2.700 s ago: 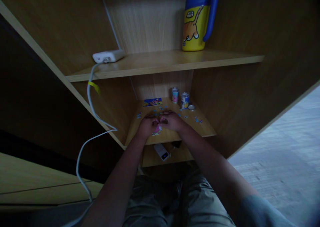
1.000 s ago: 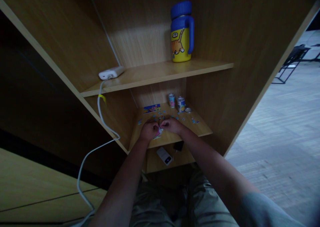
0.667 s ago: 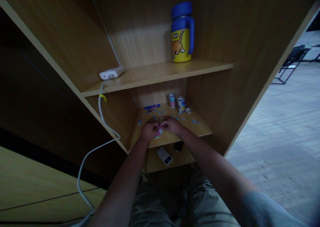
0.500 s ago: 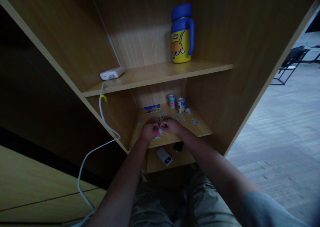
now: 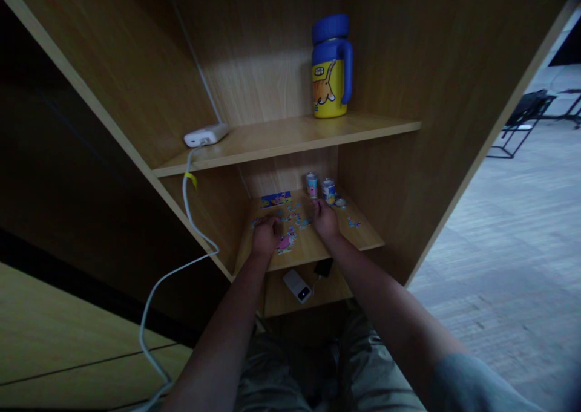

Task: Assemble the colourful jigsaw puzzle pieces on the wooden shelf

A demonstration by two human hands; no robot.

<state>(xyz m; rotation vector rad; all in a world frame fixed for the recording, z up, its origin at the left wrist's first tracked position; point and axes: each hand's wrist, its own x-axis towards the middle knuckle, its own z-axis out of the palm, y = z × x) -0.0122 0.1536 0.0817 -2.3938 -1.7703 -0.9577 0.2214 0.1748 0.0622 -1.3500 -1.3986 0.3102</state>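
Observation:
My left hand (image 5: 267, 235) rests low over the left part of the middle shelf board (image 5: 313, 242), its fingers loosely bent and nothing visible in them. Just right of it lies a small joined patch of jigsaw puzzle (image 5: 287, 241), pink and white. My right hand (image 5: 325, 219) reaches farther back, in front of the two small cans, with its fingertips drawn together; whatever is between them is too small to make out. Loose puzzle pieces (image 5: 303, 223) are spread between the hands, and a few more pieces (image 5: 353, 222) lie at the right.
At the back stand a pink-and-blue can (image 5: 311, 186) and an open can (image 5: 328, 192), beside a round lid (image 5: 340, 202). A blue picture card (image 5: 276, 199) lies back left. The shelf above carries a mug bottle (image 5: 330, 73) and a white power bank (image 5: 206, 135) with a hanging cable (image 5: 185, 200).
My hands have parted from their pinch together over the puzzle patch. The right hand has moved right and back towards the cans; the left has shifted slightly left, uncovering the patch.

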